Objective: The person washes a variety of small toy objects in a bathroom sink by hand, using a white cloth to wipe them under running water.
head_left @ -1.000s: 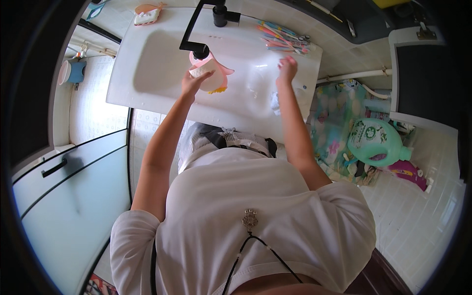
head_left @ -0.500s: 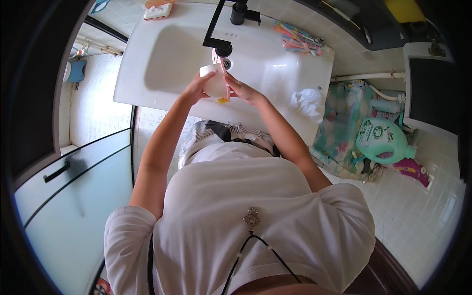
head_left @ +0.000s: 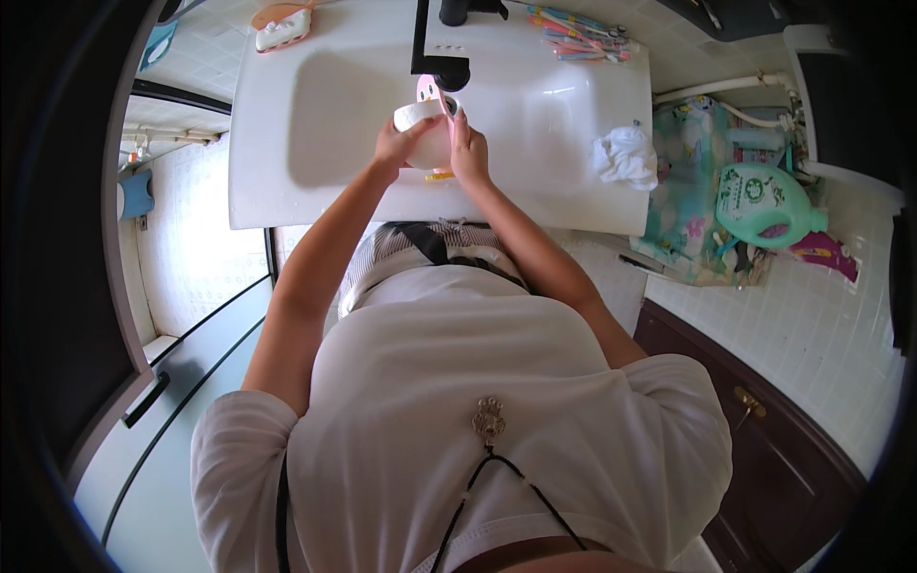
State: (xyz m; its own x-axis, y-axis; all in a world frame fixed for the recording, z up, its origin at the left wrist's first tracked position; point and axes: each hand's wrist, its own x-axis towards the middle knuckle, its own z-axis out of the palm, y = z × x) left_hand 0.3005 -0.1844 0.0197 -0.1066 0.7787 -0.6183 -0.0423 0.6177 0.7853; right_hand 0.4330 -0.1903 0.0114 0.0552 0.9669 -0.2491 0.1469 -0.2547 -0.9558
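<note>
Left hand (head_left: 396,145) and right hand (head_left: 468,153) clasp a pink-and-white cup (head_left: 435,151) by the black faucet (head_left: 444,72), white sink (head_left: 330,124) spreading to both sides, front edge near; the green jug (head_left: 755,196) bears printing.

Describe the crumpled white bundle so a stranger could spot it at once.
Find the long white sink, then follow it to its right-hand end. On the rim there, left of the pale green jug, lies the crumpled white bundle. Its wrinkled, all-white look sets it apart from the slim, colourful items farther back.
</note>
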